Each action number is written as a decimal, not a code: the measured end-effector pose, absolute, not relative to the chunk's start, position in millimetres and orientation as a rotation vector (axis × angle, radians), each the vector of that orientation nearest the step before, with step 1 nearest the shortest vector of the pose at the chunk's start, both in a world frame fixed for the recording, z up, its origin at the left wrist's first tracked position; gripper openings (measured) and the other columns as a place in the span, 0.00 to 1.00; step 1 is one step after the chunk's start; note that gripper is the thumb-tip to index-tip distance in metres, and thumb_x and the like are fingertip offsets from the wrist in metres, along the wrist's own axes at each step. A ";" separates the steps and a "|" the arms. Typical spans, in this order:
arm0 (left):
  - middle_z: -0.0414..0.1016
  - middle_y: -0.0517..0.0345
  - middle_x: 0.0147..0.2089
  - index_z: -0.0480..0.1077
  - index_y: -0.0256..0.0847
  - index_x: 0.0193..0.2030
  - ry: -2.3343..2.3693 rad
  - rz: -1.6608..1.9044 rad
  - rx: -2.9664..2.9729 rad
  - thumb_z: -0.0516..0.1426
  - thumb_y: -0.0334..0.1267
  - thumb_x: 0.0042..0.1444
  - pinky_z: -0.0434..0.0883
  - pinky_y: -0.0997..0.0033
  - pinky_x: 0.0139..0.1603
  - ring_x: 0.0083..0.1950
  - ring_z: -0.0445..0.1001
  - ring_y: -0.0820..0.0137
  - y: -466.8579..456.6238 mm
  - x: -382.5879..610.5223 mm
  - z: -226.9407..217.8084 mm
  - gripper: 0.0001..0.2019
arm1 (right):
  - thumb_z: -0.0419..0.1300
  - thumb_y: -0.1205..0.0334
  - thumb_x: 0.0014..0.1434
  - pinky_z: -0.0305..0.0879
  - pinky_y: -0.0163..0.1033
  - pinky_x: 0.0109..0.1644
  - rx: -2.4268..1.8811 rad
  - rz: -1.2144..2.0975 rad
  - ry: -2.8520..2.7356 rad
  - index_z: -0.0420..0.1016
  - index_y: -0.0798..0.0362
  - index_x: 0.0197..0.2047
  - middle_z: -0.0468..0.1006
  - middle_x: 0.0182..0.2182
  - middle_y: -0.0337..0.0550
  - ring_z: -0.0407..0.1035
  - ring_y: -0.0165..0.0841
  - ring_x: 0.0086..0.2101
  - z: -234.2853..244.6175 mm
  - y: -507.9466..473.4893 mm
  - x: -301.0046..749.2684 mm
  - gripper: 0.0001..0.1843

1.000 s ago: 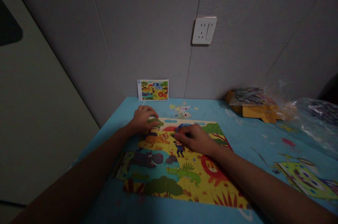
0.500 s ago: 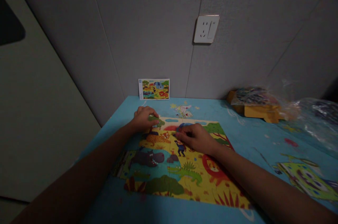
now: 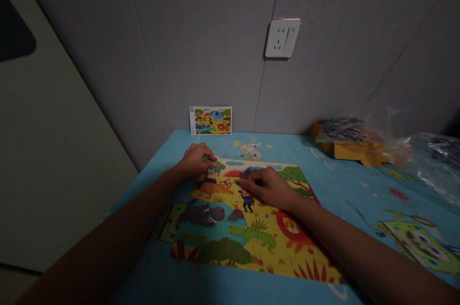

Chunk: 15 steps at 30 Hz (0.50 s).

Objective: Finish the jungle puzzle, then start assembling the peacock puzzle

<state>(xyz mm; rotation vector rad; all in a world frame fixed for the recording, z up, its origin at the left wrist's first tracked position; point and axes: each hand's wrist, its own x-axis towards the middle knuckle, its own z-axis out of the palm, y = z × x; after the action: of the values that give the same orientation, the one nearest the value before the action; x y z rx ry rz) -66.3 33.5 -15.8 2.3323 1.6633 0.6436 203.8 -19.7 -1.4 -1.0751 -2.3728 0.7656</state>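
A jigsaw puzzle (image 3: 223, 230) of jungle animals lies flat on the blue table, its joined pieces showing a hippo, a crocodile, a lion and a cheetah. My left hand (image 3: 196, 158) is at the puzzle's far left corner, fingers curled and thumb on the tree there. Over the upper middle, by the blue elephant, my right hand (image 3: 268, 187) has its thumb and fingers closed in a pinch. Whatever lies between those fingertips is hidden, and the hand covers part of the elephant.
A small picture card (image 3: 211, 121) with the same scene leans against the wall. At the back right sit an orange box (image 3: 354, 150) and a clear plastic bag (image 3: 427, 156). The blue tabletop (image 3: 334, 190) carries printed cartoon figures. A socket (image 3: 282, 38) is on the wall.
Both hands stay almost where they were on the puzzle. The whole view has shifted very slightly.
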 end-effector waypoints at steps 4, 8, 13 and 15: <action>0.73 0.53 0.40 0.79 0.45 0.35 1.674 0.648 2.342 0.64 0.45 0.49 0.62 0.59 0.55 0.48 0.68 0.59 33.6 -65.3 -15.2 0.09 | 0.52 0.49 0.61 0.43 0.37 0.26 -1.068 0.766 -2.369 0.57 0.52 0.19 0.54 0.16 0.33 0.49 0.26 0.20 -2.5 -18.8 204.1 0.24; 0.73 0.54 0.40 0.79 0.45 0.34 1.665 0.655 2.373 0.64 0.45 0.50 0.62 0.59 0.55 0.48 0.68 0.59 32.9 -64.6 -16.0 0.08 | 0.52 0.49 0.61 0.43 0.37 0.26 -1.054 0.764 -2.358 0.58 0.52 0.19 0.55 0.16 0.33 0.49 0.26 0.20 -4.0 -18.0 204.4 0.24; 0.74 0.54 0.41 0.78 0.45 0.41 1.645 0.766 2.321 0.64 0.42 0.48 0.64 0.59 0.56 0.49 0.69 0.59 31.3 -62.8 -14.8 0.13 | 0.52 0.48 0.62 0.43 0.37 0.26 -1.066 0.757 -2.363 0.57 0.52 0.18 0.54 0.16 0.33 0.49 0.26 0.20 -2.7 -18.6 204.1 0.24; 0.74 0.53 0.42 0.78 0.44 0.42 1.614 0.904 2.265 0.63 0.40 0.47 0.65 0.60 0.54 0.47 0.71 0.60 30.9 -61.9 -12.9 0.14 | 0.52 0.48 0.62 0.43 0.37 0.26 -1.078 0.754 -2.365 0.57 0.52 0.18 0.54 0.15 0.33 0.49 0.25 0.20 -2.4 -18.6 204.1 0.24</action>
<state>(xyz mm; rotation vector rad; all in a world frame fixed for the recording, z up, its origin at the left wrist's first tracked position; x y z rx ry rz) -61.9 30.9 -12.9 2.2653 1.6145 0.9042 204.1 -18.6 -2.4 -1.0782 -2.3652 0.7540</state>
